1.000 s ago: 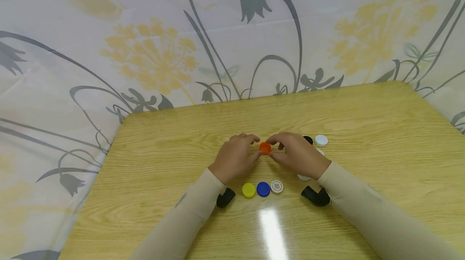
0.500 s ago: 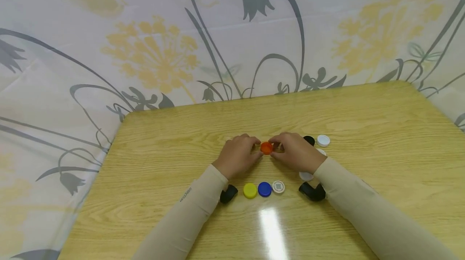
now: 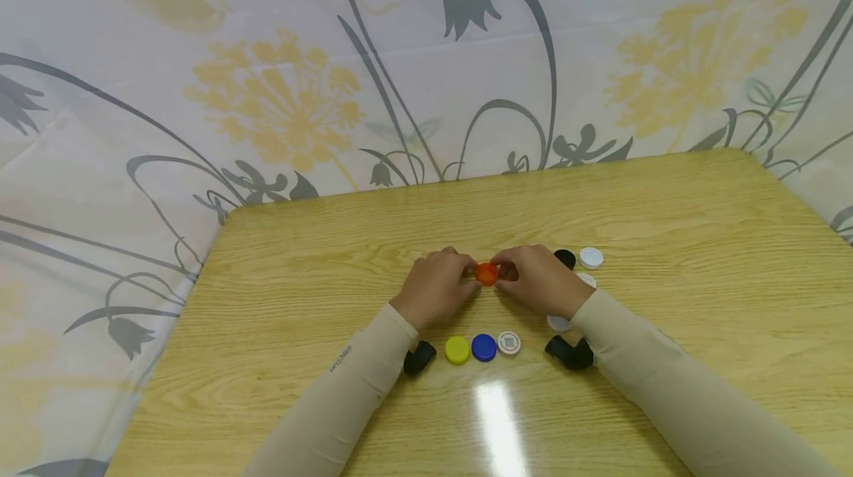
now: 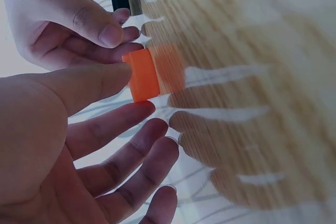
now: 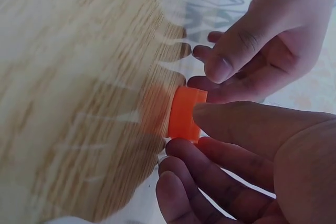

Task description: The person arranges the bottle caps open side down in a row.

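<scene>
An orange bottle cap (image 3: 487,274) lies on the wooden table, hollow side up, between both hands. My left hand (image 3: 436,286) pinches its left side with thumb and forefinger. From the right, my right hand (image 3: 540,278) grips the same cap in a similar way. In the left wrist view, the left thumb meets the orange cap (image 4: 142,76) near its upper edge, with the other fingers fanned out below. The right wrist view has the right thumb against the cap (image 5: 184,113), which stands on the shiny tabletop.
Nearer me, a yellow cap (image 3: 457,350), a blue cap (image 3: 483,347) and a white printed cap (image 3: 509,344) form a row. Beside the right hand lie a black cap (image 3: 565,259) and white caps (image 3: 591,258), some partly hidden. A patterned cloth (image 3: 400,55) hangs behind the table (image 3: 320,240).
My right wrist has shifted slightly left and the right fingers sit a little differently around the orange cap. The cap stays in nearly the same place; the left hand has barely moved.
</scene>
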A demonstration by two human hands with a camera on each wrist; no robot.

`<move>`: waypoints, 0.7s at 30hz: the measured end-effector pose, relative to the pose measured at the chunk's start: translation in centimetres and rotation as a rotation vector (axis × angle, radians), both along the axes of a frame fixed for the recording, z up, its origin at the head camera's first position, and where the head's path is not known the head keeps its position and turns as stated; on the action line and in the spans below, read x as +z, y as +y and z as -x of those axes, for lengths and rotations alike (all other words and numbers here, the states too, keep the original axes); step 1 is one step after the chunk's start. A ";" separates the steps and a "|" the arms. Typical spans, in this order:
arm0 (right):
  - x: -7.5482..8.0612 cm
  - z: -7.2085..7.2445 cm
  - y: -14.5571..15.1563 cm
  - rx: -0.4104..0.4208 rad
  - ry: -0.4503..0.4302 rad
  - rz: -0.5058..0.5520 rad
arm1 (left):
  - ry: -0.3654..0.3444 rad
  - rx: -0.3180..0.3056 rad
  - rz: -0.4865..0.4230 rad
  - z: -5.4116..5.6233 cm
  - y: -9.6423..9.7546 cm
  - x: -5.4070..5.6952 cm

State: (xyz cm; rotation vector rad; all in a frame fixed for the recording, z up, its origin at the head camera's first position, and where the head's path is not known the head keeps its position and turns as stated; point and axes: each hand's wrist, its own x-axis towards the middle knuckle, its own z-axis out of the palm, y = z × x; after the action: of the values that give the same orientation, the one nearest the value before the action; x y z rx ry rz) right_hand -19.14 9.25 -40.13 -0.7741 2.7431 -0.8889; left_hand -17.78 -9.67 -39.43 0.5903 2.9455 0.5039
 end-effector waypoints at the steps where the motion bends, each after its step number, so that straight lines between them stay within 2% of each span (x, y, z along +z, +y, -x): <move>1: 0.0 0.0 0.0 0.000 0.000 0.003 | -0.001 0.000 -0.004 0.0 0.0 0.0; 14: -0.2 -0.2 -0.3 0.004 -0.015 0.021 | -0.069 0.004 -0.077 -0.2 0.0 0.1; 21: -0.4 -0.2 -0.2 0.020 0.000 0.019 | -0.073 -0.002 -0.095 -0.2 0.0 0.1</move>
State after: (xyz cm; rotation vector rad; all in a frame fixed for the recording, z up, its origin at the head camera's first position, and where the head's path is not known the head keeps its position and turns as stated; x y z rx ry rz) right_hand -18.99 9.04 -40.50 -0.8033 2.7254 -0.9124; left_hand -17.58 -9.66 -39.37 0.5712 2.8652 0.6541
